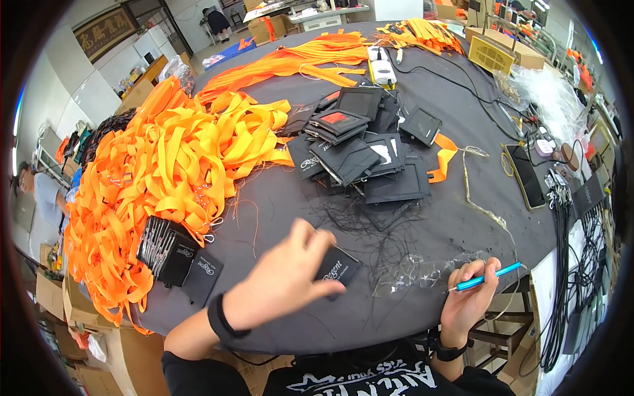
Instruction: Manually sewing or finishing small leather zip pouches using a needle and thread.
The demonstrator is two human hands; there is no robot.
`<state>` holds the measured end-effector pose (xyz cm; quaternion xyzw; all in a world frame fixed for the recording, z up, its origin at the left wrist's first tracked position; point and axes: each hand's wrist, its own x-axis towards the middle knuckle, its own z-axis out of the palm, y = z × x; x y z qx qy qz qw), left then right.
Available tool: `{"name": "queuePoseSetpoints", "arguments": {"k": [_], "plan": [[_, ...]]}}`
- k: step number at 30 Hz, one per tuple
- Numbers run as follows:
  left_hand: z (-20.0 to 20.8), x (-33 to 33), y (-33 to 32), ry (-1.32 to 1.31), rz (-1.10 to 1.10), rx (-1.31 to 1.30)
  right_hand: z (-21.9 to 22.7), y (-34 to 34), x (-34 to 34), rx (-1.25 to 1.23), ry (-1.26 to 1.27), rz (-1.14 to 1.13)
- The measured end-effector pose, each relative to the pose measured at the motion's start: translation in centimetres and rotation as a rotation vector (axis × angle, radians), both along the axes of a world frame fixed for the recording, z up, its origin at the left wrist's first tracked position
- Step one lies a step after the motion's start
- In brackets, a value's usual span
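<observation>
My left hand (284,277) hovers over the near middle of the table, thumb and fingers apart. Partly under it lies a small black card holder (342,267) with pale lettering. In my right hand (465,300), near the table's right front edge, is a slim blue pen-shaped tool (490,274), its thin dark tip pointing left. A pale cord (485,211) seems to run to its back end. Clear plastic film (413,272) lies between my hands. Beyond them rises a heap of black card holders (370,155), some with orange or white showing.
Tangled orange straps (165,158) cover the left side; black holders with metal clips (168,251) sit at their edge. Long orange straps (290,59) lie at the back. On the right are a phone (525,175), black cords with metal hooks (560,204) and a white power strip (381,66).
</observation>
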<state>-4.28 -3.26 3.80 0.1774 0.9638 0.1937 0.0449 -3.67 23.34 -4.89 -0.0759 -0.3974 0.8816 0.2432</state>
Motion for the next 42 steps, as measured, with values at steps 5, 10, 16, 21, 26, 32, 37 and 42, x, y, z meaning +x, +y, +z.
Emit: {"name": "queuePoseSetpoints", "arguments": {"k": [5, 10, 16, 21, 26, 32, 37, 42], "plan": [[-1.9, -1.7, -4.9, -0.002, 0.233, -0.347, -0.1, 0.0, 0.0, -0.012, 0.016, 0.005], [-4.7, -0.3, -2.1, -0.046, 0.132, -0.038, -0.4, 0.2, -0.1, -0.004, 0.029, 0.029], [-3.0, -0.9, -1.5, -0.185, -0.109, 0.009, -0.5, 0.2, 0.2, 0.017, 0.035, 0.003], [-3.9, -1.5, -1.0, 0.113, -0.261, -0.01, -0.1, 0.0, -0.2, 0.024, 0.004, -0.003], [-5.4, -1.9, 2.1, 0.243, -0.158, -0.112, 0.8, 0.1, -0.7, 0.049, -0.001, -0.021], [-4.8, -3.0, 4.1, 0.143, -0.213, -0.118, 1.3, -0.4, -0.3, 0.124, -0.033, 0.004], [-4.3, -4.6, 3.2, -0.002, -0.281, 0.121, 1.4, -0.4, 0.0, 0.09, -0.05, 0.022], [-4.4, -4.3, 3.1, -0.017, -0.399, 0.13, 1.6, -1.2, 0.5, 0.11, 0.013, 0.184]]}}
